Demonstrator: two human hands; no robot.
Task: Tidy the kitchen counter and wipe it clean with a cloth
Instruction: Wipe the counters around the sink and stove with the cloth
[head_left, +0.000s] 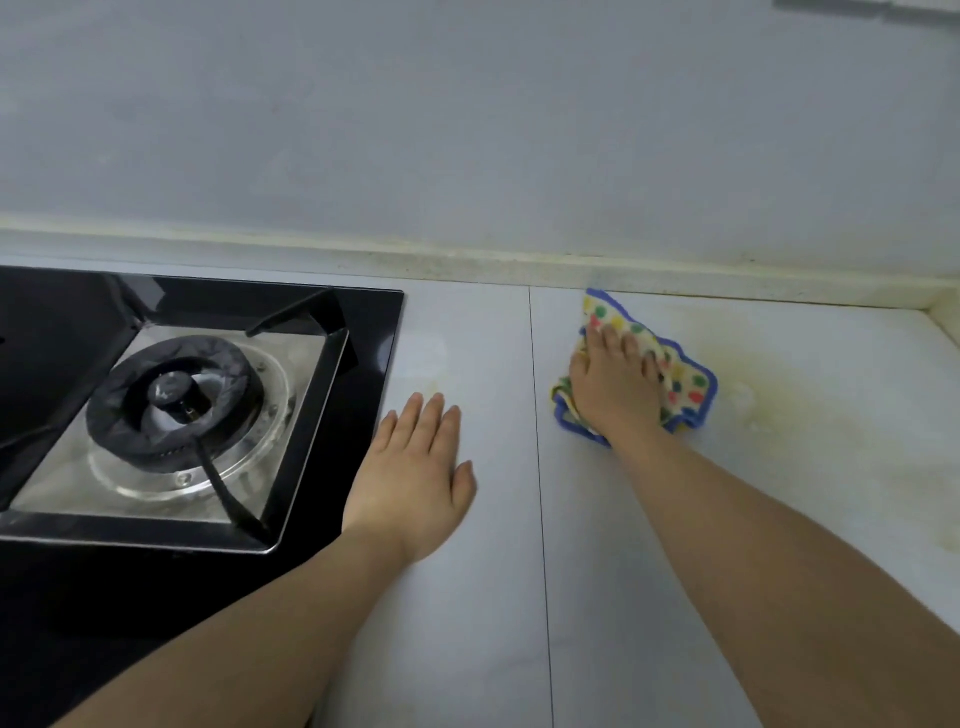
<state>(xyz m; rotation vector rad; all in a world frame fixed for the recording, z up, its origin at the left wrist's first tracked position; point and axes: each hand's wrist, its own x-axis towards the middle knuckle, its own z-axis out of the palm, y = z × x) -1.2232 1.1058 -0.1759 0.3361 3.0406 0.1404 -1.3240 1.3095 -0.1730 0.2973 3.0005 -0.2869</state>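
Right hand (613, 384) presses cloth (691, 387) flat, fingers straight, near table (467, 649) back edge; yellowish stain (810, 400) just beside, toward right edge; left hand (415, 478) flat, idle.

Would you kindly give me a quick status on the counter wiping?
Left hand flat on counter. Right hand pressing cloth. Yellowish stain right of cloth. Stove left, apart.

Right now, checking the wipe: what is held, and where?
Nothing gripped: right hand presses the cloth at its middle; left hand rests on the counter.
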